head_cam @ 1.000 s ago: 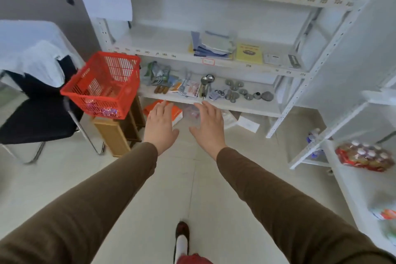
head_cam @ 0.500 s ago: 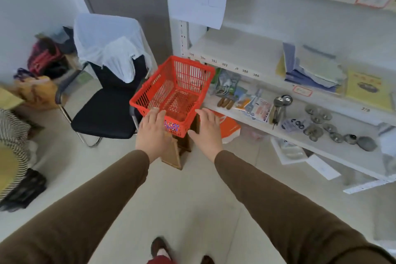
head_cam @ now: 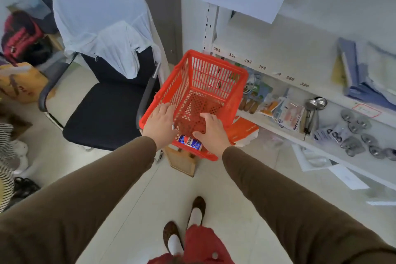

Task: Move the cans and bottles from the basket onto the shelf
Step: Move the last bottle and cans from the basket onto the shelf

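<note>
A red plastic basket (head_cam: 214, 77) stands on a small wooden stool (head_cam: 182, 163) beside the white shelf (head_cam: 278, 49). A blue cola can (head_cam: 190, 141) lies on its side at the basket's near end, between my two wrists. My left hand (head_cam: 159, 124) hovers over the basket's near left rim, fingers spread, holding nothing. My right hand (head_cam: 211, 133) reaches into the basket just right of the can, fingers curled down and apart, gripping nothing that I can see. The rest of the basket floor looks bare.
A black chair (head_cam: 102, 111) draped with white cloth stands left of the basket. An orange box (head_cam: 244, 132) sits under the shelf. The lower shelf holds packets, spoons (head_cam: 315, 105) and grey metal parts (head_cam: 353, 133). Bags lie at far left. My feet are below.
The view has swung left and down and closed in on the basket. Both hands have moved forward from open air to the basket's near end, over the can.
</note>
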{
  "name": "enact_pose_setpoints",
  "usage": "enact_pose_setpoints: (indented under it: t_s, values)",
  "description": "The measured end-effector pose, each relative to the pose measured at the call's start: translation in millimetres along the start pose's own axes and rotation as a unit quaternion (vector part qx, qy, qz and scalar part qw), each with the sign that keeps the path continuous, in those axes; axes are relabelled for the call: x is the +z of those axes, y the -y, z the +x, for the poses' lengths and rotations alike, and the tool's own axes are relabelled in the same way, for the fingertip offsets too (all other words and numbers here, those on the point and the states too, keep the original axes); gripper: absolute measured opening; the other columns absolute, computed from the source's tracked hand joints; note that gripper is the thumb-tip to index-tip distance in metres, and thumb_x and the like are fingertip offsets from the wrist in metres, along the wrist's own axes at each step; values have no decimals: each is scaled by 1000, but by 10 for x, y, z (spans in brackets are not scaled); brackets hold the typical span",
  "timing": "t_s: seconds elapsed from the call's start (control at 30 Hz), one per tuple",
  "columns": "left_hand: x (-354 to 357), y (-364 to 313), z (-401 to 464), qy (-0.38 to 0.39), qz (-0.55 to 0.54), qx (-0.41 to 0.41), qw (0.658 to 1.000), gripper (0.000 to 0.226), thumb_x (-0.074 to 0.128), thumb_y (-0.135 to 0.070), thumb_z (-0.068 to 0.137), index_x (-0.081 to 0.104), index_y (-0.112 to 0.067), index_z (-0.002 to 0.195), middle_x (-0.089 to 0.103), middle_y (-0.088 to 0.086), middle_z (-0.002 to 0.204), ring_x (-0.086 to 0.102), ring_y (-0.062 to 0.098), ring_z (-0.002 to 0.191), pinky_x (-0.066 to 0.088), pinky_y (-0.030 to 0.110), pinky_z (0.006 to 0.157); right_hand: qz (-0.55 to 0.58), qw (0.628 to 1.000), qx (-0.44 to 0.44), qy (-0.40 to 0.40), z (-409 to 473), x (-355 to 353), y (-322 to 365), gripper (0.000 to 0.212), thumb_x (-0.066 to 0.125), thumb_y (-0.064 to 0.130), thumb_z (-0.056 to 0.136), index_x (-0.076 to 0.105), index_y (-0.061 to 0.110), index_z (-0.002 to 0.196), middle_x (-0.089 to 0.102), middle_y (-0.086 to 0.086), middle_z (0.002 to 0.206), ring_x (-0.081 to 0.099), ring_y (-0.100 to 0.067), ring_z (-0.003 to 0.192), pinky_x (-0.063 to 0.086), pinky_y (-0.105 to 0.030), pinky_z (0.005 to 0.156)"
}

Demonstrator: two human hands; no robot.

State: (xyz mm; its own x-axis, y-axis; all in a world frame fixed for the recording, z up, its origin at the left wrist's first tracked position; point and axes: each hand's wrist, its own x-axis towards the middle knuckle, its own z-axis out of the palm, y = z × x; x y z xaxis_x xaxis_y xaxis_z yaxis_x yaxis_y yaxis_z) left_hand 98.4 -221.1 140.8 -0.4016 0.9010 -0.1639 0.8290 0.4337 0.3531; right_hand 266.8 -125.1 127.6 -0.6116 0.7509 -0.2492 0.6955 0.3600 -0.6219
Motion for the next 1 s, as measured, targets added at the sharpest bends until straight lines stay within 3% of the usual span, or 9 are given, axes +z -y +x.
enact_pose_setpoints:
  t_s: [0.33,0.5,0.6,0.7,0.83,1.0]
  values:
    - [780,425,1111,161,145,26,976,87,71,-27,87,22,-17,159,32,11,160,28,32,148,27,45,120,-86,977,87,175,1085,785,-503,67,71,25,89,40,10,147,48,-17,145,45,-37,131,38,-42,109]
    - [1063,615,1355,225,202,34,952,80,68,-20,87,28,-20,156,43,11,152,44,32,136,42,46,107,-129,948,145,254,1275,1202,-687,84,74,34,86,29,11,153,32,-17,155,31,-38,144,30,-46,118]
    - [1180,685,1420,262,249,47,931,70,66,-18,91,33,-19,153,51,10,145,53,31,126,51,44,93,-161,942,153,251,1316,1387,-749,82,74,37,86,31,10,151,33,-14,154,32,-35,143,35,-45,116]
    - [1287,739,1458,271,281,52,919,62,63,-18,95,39,-18,152,52,11,144,53,30,126,53,42,93,-193,941,156,229,1351,1529,-790,73,69,35,91,33,13,151,37,-12,153,34,-32,142,39,-41,114]
    - [1399,848,1469,277,277,45,919,63,65,-19,96,37,-18,153,49,12,148,53,32,127,52,42,98,-178,945,171,215,1411,1633,-827,72,72,29,90,36,15,151,38,-11,155,36,-31,143,39,-40,114]
    - [1437,871,1540,265,240,49,933,54,62,-13,96,43,-15,147,59,13,130,61,31,113,54,39,88,-158,950,171,207,1456,1624,-839,71,80,32,85,47,12,145,50,-10,144,49,-29,129,46,-38,106]
